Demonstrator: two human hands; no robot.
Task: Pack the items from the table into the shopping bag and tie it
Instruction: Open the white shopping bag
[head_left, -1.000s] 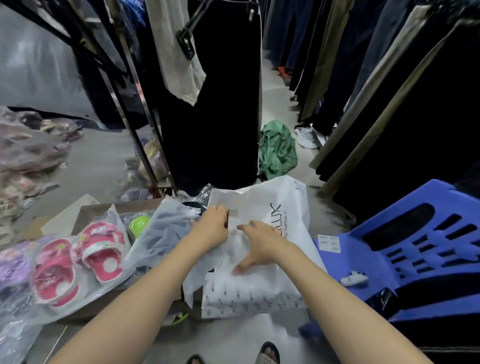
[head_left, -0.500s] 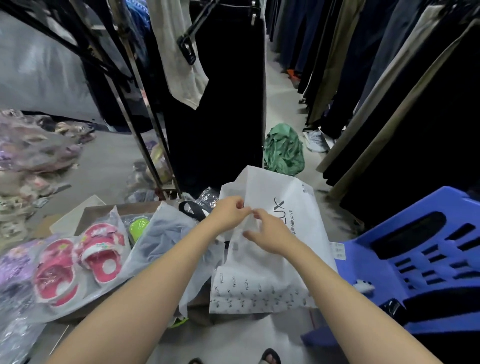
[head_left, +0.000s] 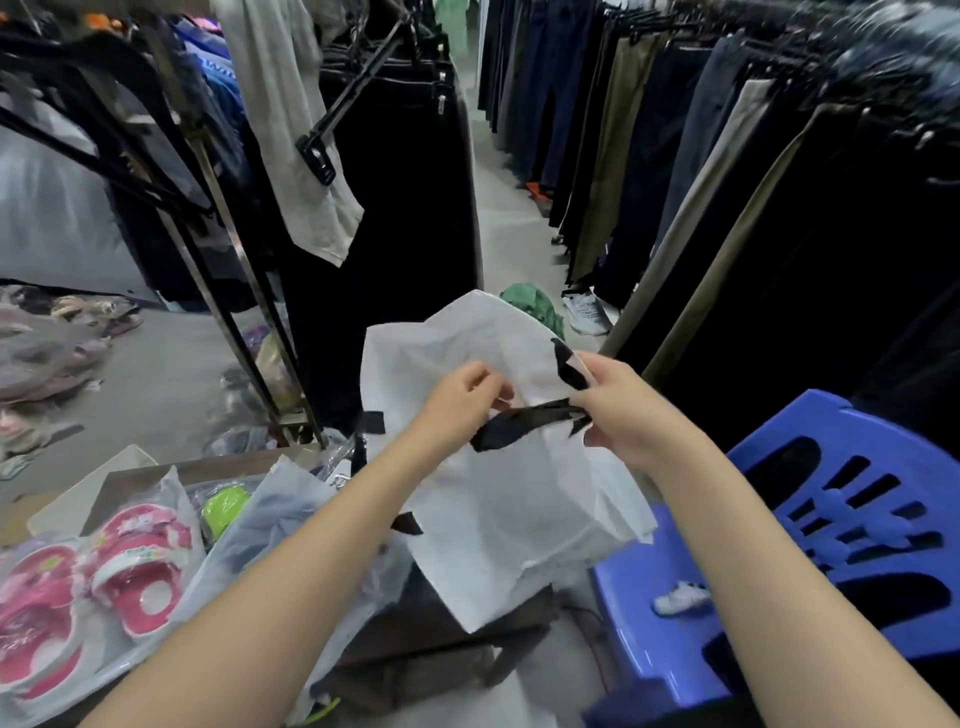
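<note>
I am holding the white bag (head_left: 498, 499) up in the air in front of me, between both hands, over the near edge of the tabletop (head_left: 223, 462). It is hanging with its long axis running from far-left down to near-right, its mouth at the top and its bottom corner dangling low, just above a dark thing on the floor that I cannot make out.

The items I am meant to pack are lying to the left of the bag and lower: a grey packet (head_left: 270, 525) just beside my left forearm, then the pink sandals (head_left: 130, 566) in clear wrap further left. My left hand is the nearer one to them, so I judge the bag's mouth needs opening toward that side.

The left hand (head_left: 460, 397) is pinching closed on the bag's upper edge. The right hand (head_left: 626, 410) is clamped on the opposite edge, where a black strap (head_left: 524, 421) is running crosswise between the two hands. Whether the strap is a handle or a tie, I cannot tell.

To the right a blue chair (head_left: 841, 545) is standing near.

No lettering is readable on the bag from this side; the sandals' wrap is showing none either.
</note>
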